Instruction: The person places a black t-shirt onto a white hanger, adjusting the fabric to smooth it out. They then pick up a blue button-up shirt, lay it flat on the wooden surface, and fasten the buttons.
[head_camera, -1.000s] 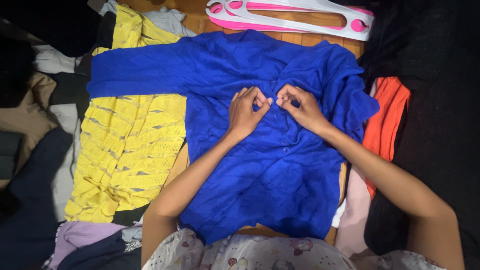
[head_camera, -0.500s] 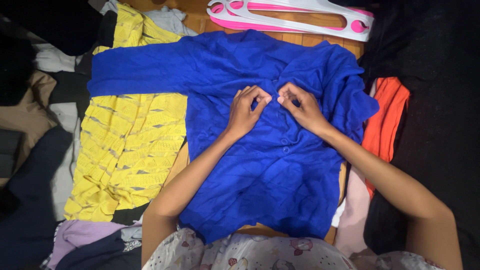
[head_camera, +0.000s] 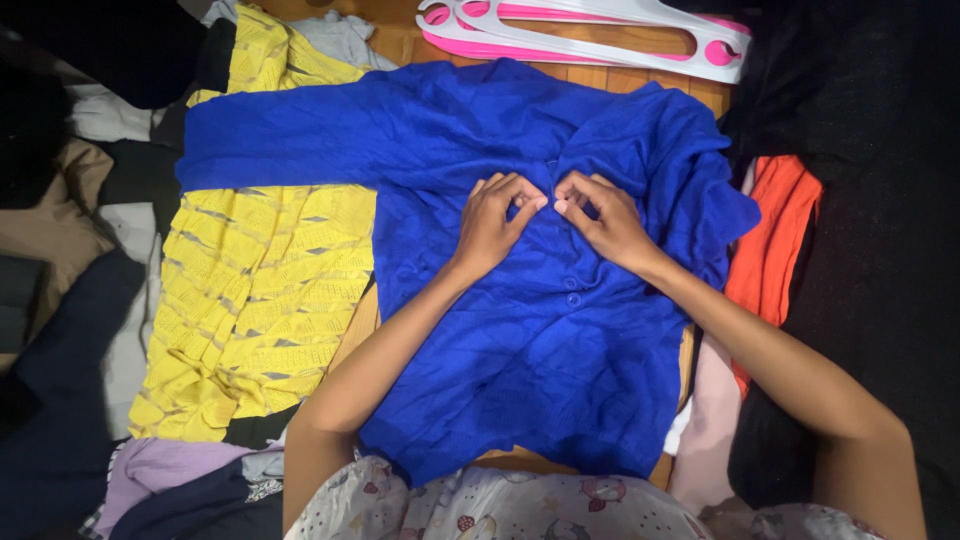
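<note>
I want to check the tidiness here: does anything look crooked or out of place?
Yes. The blue cardigan lies unevenly: its right sleeve is bunched and folded over, while the other sleeve stretches flat across the yellow knit. Both hands pinch its front.

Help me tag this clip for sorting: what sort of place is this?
Probably a home, someone sorting laundry on a wooden floor or low table. A blue cardigan lies spread flat under both hands, other clothes such as a yellow knit top are piled around, and pink-and-white hangers lie nearby.

Both hands (head_camera: 550, 215) rest on the cardigan (head_camera: 520, 330), hangers (head_camera: 590, 30) behind.
</note>
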